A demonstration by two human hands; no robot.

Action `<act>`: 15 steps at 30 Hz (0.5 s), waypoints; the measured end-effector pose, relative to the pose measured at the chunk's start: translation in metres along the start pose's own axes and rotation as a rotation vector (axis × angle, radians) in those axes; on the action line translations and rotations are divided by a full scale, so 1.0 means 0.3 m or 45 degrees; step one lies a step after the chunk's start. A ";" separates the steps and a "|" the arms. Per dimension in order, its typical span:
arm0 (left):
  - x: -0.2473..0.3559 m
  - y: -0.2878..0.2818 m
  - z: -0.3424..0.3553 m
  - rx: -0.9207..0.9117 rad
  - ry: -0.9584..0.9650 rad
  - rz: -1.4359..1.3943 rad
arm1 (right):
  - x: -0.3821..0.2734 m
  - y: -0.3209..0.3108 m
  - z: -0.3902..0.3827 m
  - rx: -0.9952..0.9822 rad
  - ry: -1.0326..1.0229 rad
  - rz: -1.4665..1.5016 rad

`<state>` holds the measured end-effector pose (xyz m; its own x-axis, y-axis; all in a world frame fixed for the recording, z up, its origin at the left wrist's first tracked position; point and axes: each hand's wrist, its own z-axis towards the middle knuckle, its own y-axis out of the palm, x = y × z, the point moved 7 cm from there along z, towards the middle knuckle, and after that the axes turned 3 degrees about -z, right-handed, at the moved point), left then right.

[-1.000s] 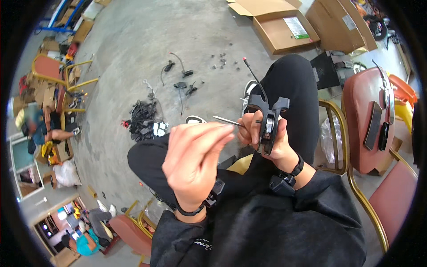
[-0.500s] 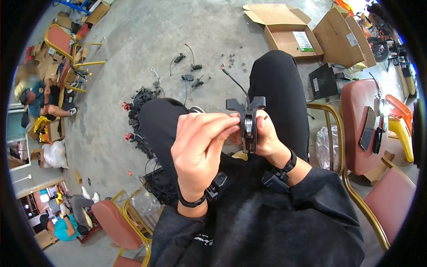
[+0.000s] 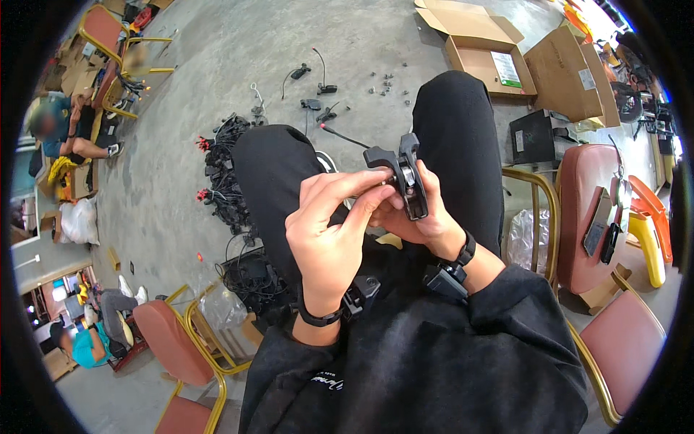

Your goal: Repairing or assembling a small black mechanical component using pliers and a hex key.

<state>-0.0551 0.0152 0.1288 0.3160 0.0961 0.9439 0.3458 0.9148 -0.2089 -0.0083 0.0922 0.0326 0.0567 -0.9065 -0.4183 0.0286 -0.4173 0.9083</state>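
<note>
Above my lap, my right hand [image 3: 439, 220] is closed around a black two-pronged clamp-like part [image 3: 415, 189] with a bright metal piece in its middle. A thin black cable [image 3: 348, 137] with a red tip sticks out from it to the upper left. My left hand [image 3: 325, 242] is closed in a pinch, thumb and forefinger against the part's left side. Whether a tiny piece sits between those fingertips is hidden. The part is tilted, its prongs pointing away from me.
A pile of black cabled parts [image 3: 225, 163] lies left of my knee. Ahead are loose cabled parts [image 3: 327, 89] and small metal pieces [image 3: 387, 83]. Open cardboard boxes [image 3: 567, 72] stand far right. A chair [image 3: 589, 217] at right bears a phone [image 3: 598, 223]. Two people sit at far left.
The clamp-like part has turned and tilted in my right hand, its cable swinging left. My left fingers stay pressed at its side. The view has shifted slightly.
</note>
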 end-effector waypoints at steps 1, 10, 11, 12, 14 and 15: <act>0.016 0.003 0.005 -0.002 0.106 0.109 | 0.003 0.004 0.007 -0.026 0.016 0.031; 0.035 0.029 0.030 -0.135 0.336 0.329 | -0.001 0.003 0.011 -0.061 -0.014 0.028; 0.029 0.029 0.028 -0.117 0.279 0.267 | 0.003 -0.001 0.012 -0.054 -0.002 0.026; 0.018 0.028 0.028 -0.107 0.220 0.214 | 0.002 0.003 0.011 -0.088 -0.011 0.067; -0.017 0.023 0.011 0.015 -0.007 -0.021 | -0.001 0.006 0.008 -0.121 -0.024 0.109; -0.061 0.015 0.005 0.102 -0.228 -0.232 | 0.000 -0.009 0.006 -0.044 -0.022 0.070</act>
<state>-0.0606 0.0181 0.1109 0.0909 -0.0119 0.9958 0.3097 0.9507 -0.0169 -0.0102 0.0931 0.0302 0.0420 -0.9291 -0.3674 0.0601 -0.3647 0.9292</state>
